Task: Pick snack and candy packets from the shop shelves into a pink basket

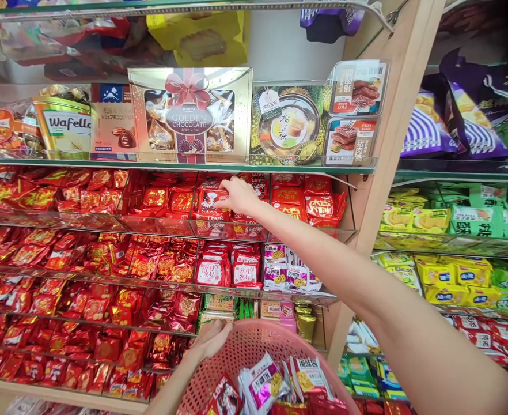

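Note:
My left hand is closed over the rim of a pink perforated plastic basket. Inside the basket lie a purple-and-white snack packet, a white-and-red packet and a red LOVE packet, among other red wrappers. With my arm stretched across the shelf, my right hand reaches into the upper bin of red packets. Its thumb and fingers are at the right edge of a red snack packet with a black-and-white print, and they appear to pinch it. More LOVE packets lie just below.
Stepped bins of red-wrapped snacks fill the left, behind clear dividers. Above my right hand, a glass shelf edge carries a golden chocolate box and other boxes. A wooden upright separates the right-hand bins of yellow packets.

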Action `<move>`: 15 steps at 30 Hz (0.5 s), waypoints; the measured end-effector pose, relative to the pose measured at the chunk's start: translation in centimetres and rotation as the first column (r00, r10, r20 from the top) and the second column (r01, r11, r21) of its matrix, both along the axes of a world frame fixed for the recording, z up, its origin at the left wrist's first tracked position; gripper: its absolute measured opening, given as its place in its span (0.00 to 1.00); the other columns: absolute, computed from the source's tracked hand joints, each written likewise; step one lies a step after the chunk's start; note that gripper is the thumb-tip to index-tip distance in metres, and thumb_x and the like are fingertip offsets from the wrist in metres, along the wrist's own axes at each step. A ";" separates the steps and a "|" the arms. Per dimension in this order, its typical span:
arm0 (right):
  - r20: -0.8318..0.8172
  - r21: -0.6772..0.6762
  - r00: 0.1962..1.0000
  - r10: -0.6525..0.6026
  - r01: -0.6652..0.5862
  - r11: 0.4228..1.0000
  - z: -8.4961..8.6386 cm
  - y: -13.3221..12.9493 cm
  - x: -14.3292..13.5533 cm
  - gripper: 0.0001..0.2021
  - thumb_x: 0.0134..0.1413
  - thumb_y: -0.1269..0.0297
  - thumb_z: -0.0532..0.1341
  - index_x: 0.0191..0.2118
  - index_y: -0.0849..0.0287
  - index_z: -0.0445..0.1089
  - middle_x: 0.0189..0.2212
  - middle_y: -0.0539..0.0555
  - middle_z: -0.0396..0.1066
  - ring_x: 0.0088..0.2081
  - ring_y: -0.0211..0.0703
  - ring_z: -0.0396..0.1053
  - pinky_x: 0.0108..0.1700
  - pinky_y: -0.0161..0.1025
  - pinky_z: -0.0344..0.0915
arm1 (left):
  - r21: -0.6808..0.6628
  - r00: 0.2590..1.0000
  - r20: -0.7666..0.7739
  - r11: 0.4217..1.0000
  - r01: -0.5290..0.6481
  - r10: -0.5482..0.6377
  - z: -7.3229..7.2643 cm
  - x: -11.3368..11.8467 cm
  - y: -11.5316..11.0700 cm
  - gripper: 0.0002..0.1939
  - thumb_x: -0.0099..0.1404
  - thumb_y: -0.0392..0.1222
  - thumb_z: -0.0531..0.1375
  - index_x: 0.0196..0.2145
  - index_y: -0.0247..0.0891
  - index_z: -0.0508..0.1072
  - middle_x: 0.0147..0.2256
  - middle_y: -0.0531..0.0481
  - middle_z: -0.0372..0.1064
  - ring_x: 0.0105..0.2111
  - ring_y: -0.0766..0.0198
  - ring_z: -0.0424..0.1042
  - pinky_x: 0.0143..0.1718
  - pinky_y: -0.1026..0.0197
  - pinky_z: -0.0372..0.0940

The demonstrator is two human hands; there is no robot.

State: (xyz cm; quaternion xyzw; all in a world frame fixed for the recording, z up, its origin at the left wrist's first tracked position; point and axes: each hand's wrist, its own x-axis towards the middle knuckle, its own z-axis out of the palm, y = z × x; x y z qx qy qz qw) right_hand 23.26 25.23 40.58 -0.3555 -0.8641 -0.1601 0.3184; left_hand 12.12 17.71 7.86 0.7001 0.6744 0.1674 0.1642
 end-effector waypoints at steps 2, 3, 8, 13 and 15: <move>0.017 0.012 1.000 0.002 -0.002 1.000 0.0 0.3 -0.2 0.20 0.43 0.51 0.63 0.40 0.59 0.68 0.39 0.59 0.65 0.42 0.51 0.63 0.42 0.45 0.58 | 0.002 1.000 -0.006 1.000 0.011 -0.011 0.0 -0.1 0.0 0.25 0.63 0.54 0.36 0.25 0.42 0.66 0.29 0.44 0.70 0.33 0.53 0.70 0.32 0.56 0.59; 0.013 0.007 1.000 0.008 -0.009 1.000 0.0 0.4 -0.3 0.19 0.43 0.51 0.63 0.38 0.59 0.69 0.38 0.58 0.66 0.42 0.50 0.63 0.41 0.44 0.57 | 0.000 1.000 -0.015 1.000 0.016 -0.016 -0.1 -0.2 0.0 0.25 0.63 0.54 0.36 0.24 0.42 0.66 0.29 0.44 0.70 0.32 0.53 0.70 0.31 0.57 0.59; -0.128 -0.136 0.980 0.149 -0.166 0.977 0.1 1.0 -0.4 0.14 0.42 0.54 0.64 0.29 0.61 0.68 0.29 0.50 0.65 0.32 0.38 0.61 0.34 0.35 0.54 | -0.003 1.000 -0.011 1.000 0.010 -0.010 -0.5 -0.5 0.1 0.25 0.63 0.54 0.36 0.25 0.41 0.67 0.28 0.44 0.70 0.32 0.52 0.70 0.32 0.57 0.59; -0.338 -0.147 0.880 0.333 -0.399 0.905 0.3 0.8 0.1 0.13 0.42 0.56 0.63 0.27 0.63 0.65 0.21 0.45 0.61 0.26 0.33 0.56 0.31 0.32 0.51 | 0.000 1.000 -0.001 1.000 0.014 -0.014 -0.7 -0.6 0.3 0.26 0.63 0.55 0.36 0.25 0.42 0.66 0.29 0.43 0.70 0.33 0.53 0.70 0.33 0.57 0.59; -0.401 -0.105 0.830 0.389 -0.463 0.880 0.3 0.0 0.7 0.13 0.42 0.57 0.63 0.25 0.63 0.64 0.21 0.45 0.61 0.26 0.32 0.56 0.31 0.32 0.51 | 0.004 1.000 0.000 1.000 0.008 -0.008 -0.7 -0.7 0.4 0.26 0.63 0.56 0.36 0.25 0.41 0.66 0.30 0.43 0.70 0.33 0.53 0.70 0.32 0.57 0.59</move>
